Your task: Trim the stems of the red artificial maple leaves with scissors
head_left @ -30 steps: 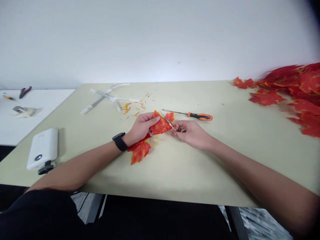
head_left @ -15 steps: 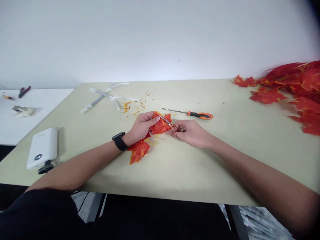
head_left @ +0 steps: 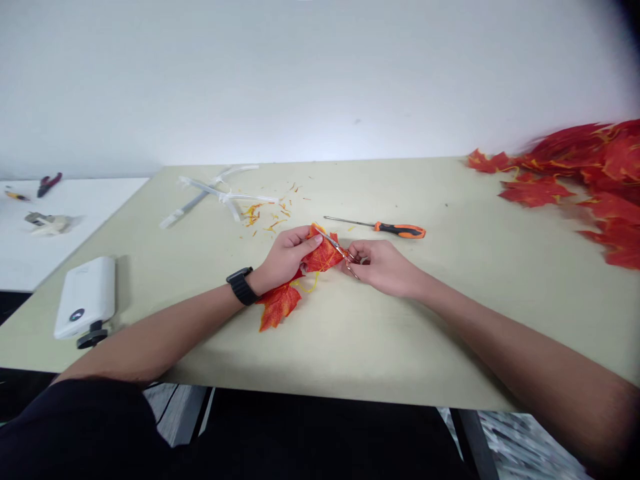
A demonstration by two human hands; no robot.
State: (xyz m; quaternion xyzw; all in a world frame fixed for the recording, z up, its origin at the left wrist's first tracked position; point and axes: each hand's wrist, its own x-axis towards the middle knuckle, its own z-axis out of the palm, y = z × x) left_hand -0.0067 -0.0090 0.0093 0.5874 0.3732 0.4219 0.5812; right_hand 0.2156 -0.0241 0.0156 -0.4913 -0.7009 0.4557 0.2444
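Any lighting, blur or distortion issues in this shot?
Head view: scissors readable, though small; red leaf pile smeared near the right edge; upper right corner dark; wall brightest around its lower middle; white device casts a soft shadow rightward.

A pale, plain wall (head_left: 310, 80) filled the far side, brightest near its middle. Against it stood a light green-beige tabletop (head_left: 375, 347), with a white surface (head_left: 95, 207) beside it on the left. Dark table legs (head_left: 473, 443) showed below the near edge; at near right, the floor (head_left: 530, 443) looked streaked grey-white.
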